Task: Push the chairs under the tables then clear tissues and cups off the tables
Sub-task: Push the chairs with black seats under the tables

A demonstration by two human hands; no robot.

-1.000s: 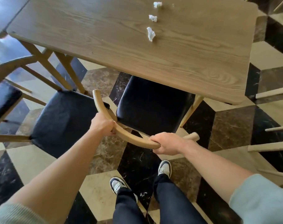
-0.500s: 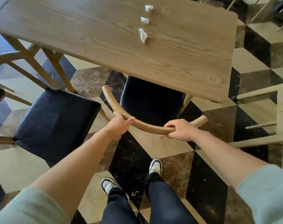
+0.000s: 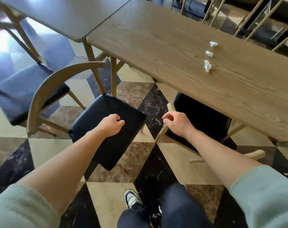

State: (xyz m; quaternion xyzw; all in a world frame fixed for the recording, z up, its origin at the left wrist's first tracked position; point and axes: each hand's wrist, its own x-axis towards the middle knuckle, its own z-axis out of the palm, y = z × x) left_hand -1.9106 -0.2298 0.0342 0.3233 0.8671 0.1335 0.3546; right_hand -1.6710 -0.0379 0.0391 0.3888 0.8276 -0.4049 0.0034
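Three crumpled white tissues (image 3: 213, 43) (image 3: 209, 53) (image 3: 207, 65) lie in a row on the wooden table (image 3: 164, 46). A black-seated chair (image 3: 204, 116) sits partly under this table's near edge, and its curved wooden back rail (image 3: 170, 106) sticks out towards me. My right hand (image 3: 178, 124) is loosely curled over the left end of that rail; I see no grip on it. My left hand (image 3: 111, 124) is curled with nothing in it, above the black seat of a second chair (image 3: 107, 142). That chair stands out from the table, its arched back (image 3: 44, 89) to the left.
A second table (image 3: 66, 14) butts against the first at the upper left, with another dark-seated chair (image 3: 23, 92) pulled out beside it. More wooden chairs (image 3: 255, 22) stand beyond the far edge. My feet (image 3: 131, 199) are on the chequered marble floor.
Both hands have come off the right chair's back rail, and that chair now sits further under the table. My view has swung left; my left hand is now over the neighbouring chair's seat.
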